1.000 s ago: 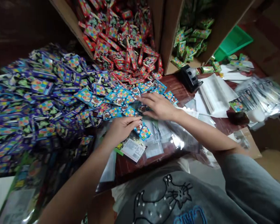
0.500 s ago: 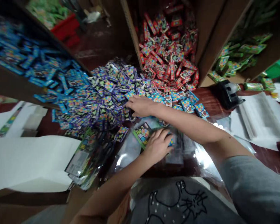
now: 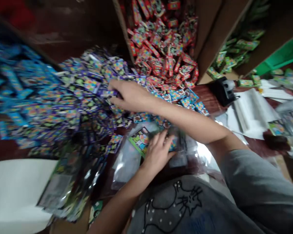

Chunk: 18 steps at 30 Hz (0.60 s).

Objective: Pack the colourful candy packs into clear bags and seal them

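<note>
My right hand (image 3: 130, 96) reaches over the heap of small purple packets (image 3: 88, 84), its thumb and fingers closed around one purple packet (image 3: 107, 93). Lower down, my left hand (image 3: 158, 149) is curled, with a small blue packet (image 3: 172, 145) showing between its fingers and thumb. Blur and the hand hide much of that packet. Beside the left fingers lies a black and green printed card (image 3: 140, 140), on or in clear plastic bags (image 3: 127, 162). Several blue packets (image 3: 185, 102) lie beneath and beyond my right forearm.
Red packets (image 3: 163, 61) spill from a cardboard box at the back. Loose blue packets (image 3: 12, 81) lie left, green ones (image 3: 246, 45) right. A black tape dispenser (image 3: 223, 91) stands by white paper (image 3: 254, 109). Printed bags (image 3: 63, 185) are stacked at the lower left.
My right hand has moved left, deeper over the purple packets, and has closed on one. My left hand stays by the printed card. The whole view has shifted.
</note>
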### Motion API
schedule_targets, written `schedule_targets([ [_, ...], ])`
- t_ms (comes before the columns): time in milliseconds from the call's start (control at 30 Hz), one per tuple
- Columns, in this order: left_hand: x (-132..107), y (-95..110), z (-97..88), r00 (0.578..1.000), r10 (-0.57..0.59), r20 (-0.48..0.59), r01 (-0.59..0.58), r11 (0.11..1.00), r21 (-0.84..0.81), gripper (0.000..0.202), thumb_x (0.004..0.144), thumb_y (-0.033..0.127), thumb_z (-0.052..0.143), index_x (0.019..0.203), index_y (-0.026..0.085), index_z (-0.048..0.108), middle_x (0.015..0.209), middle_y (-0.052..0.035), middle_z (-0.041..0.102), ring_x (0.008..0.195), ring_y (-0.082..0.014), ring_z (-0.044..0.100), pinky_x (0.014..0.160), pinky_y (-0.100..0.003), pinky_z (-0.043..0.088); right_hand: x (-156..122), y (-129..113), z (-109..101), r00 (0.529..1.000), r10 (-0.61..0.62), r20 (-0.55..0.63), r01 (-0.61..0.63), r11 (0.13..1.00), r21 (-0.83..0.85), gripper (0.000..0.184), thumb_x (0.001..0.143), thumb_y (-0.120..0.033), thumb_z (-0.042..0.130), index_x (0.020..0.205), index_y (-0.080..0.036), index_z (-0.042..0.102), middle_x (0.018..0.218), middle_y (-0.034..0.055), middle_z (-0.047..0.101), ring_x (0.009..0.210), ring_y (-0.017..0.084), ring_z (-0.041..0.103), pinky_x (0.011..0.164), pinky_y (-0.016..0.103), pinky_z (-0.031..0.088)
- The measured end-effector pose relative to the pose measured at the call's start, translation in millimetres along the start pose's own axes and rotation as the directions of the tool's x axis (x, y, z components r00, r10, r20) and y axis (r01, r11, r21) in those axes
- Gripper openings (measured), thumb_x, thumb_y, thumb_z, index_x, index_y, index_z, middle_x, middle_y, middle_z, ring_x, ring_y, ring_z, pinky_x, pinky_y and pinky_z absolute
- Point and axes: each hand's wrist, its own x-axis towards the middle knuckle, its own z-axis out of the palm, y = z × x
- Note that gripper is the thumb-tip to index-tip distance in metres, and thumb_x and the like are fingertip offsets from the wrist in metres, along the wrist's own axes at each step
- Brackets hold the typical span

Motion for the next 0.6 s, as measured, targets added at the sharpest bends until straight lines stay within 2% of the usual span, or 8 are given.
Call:
schedule_targets([
  [67, -2.5, -4.7, -1.9, 0.997, -0.042, -0.068, 0.043, 0.999, 0.015, 0.075, 0.085, 0.040, 0.092, 0.150, 0.017, 0.060, 0.155, -0.0212, 0.063, 0.138, -0.0424, 0.059, 0.117, -0.058, 0.051, -51.1, 11.3, -20.7, 0.994, 0.107, 0.001, -0.107, 0.994, -0.002, 0.052, 0.104, -0.029, 0.061, 0.152, -0.014, 0.050, 0.119, 0.0044, 0.078, 0.106, 0.023, 0.073, 0.095, 0.034, 0.054],
  [100, -3.0, -6.9, -2.1, 0.995, -0.056, -0.084, 0.057, 0.998, 0.009, 0.078, 0.084, 0.041, 0.093, 0.150, 0.017, 0.059, 0.151, -0.0213, 0.065, 0.136, -0.0427, 0.059, 0.117, -0.059, 0.049, -76.6, 16.0, -24.9, 0.977, 0.205, 0.058, -0.203, 0.978, -0.048, 0.050, 0.099, -0.028, 0.067, 0.146, -0.014, 0.057, 0.108, 0.0046, 0.078, 0.100, 0.025, 0.074, 0.089, 0.035, 0.054],
  [200, -1.3, -10.3, -1.0, 0.994, -0.069, -0.088, 0.069, 0.998, 0.000, 0.080, 0.082, 0.044, 0.093, 0.149, 0.015, 0.059, 0.140, -0.0220, 0.071, 0.132, -0.0429, 0.061, 0.117, -0.059, 0.047, -140.9, 31.0, -15.3, 0.827, 0.472, 0.304, -0.434, 0.881, -0.188, 0.032, 0.095, -0.035, 0.077, 0.118, -0.014, 0.076, 0.096, 0.0113, 0.078, 0.097, 0.031, 0.075, 0.081, 0.037, 0.053],
  [267, 1.0, -10.6, -0.7, 0.993, -0.085, -0.082, 0.087, 0.996, 0.026, 0.085, 0.080, 0.047, 0.094, 0.150, 0.013, 0.058, 0.137, -0.0240, 0.071, 0.130, -0.0444, 0.062, 0.114, -0.060, 0.047, -172.3, 45.1, -1.0, 0.779, 0.516, 0.356, -0.506, 0.853, -0.127, 0.048, 0.097, -0.049, 0.078, 0.128, -0.012, 0.075, 0.098, 0.0137, 0.078, 0.098, 0.032, 0.076, 0.082, 0.039, 0.054],
  [333, 2.9, -10.7, -1.3, 0.993, -0.093, -0.065, 0.097, 0.994, 0.050, 0.090, 0.080, 0.051, 0.093, 0.153, 0.014, 0.056, 0.139, -0.0253, 0.070, 0.130, -0.0457, 0.062, 0.112, -0.061, 0.047, -199.0, 62.5, 10.7, 0.840, 0.447, 0.307, -0.484, 0.873, 0.054, 0.073, 0.095, -0.058, 0.079, 0.149, -0.011, 0.062, 0.107, 0.0143, 0.079, 0.102, 0.032, 0.075, 0.088, 0.042, 0.056],
  [433, 6.0, -10.0, -2.3, 0.995, -0.096, -0.032, 0.098, 0.994, 0.056, 0.091, 0.083, 0.053, 0.089, 0.158, 0.015, 0.052, 0.143, -0.0254, 0.068, 0.134, -0.0472, 0.060, 0.112, -0.063, 0.046, -233.2, 85.3, 24.6, 0.958, 0.171, 0.231, -0.224, 0.948, 0.227, 0.095, 0.086, -0.054, 0.089, 0.163, -0.016, 0.048, 0.147, 0.0191, 0.069, 0.131, 0.036, 0.065, 0.111, 0.050, 0.051],
  [500, 9.5, -7.9, -1.8, 0.995, -0.095, -0.011, 0.096, 0.994, 0.053, 0.090, 0.085, 0.052, 0.086, 0.159, 0.015, 0.051, 0.143, -0.0250, 0.069, 0.135, -0.0475, 0.059, 0.112, -0.062, 0.047, -247.5, 92.3, 37.1, 0.971, 0.031, 0.238, -0.083, 0.974, 0.212, 0.099, 0.083, -0.050, 0.091, 0.166, -0.018, 0.045, 0.164, 0.0199, 0.057, 0.144, 0.039, 0.054, 0.121, 0.055, 0.042],
  [600, 16.4, -2.6, 1.0, 0.997, -0.082, 0.016, 0.081, 0.994, 0.069, 0.086, 0.088, 0.049, 0.082, 0.159, 0.014, 0.050, 0.143, -0.0247, 0.069, 0.136, -0.0466, 0.059, 0.110, -0.060, 0.048, -251.9, 90.4, 59.4, 0.979, 0.030, 0.203, -0.062, 0.986, 0.153, 0.097, 0.086, -0.048, 0.087, 0.166, -0.014, 0.043, 0.156, 0.0205, 0.063, 0.140, 0.038, 0.054, 0.123, 0.056, 0.038],
])
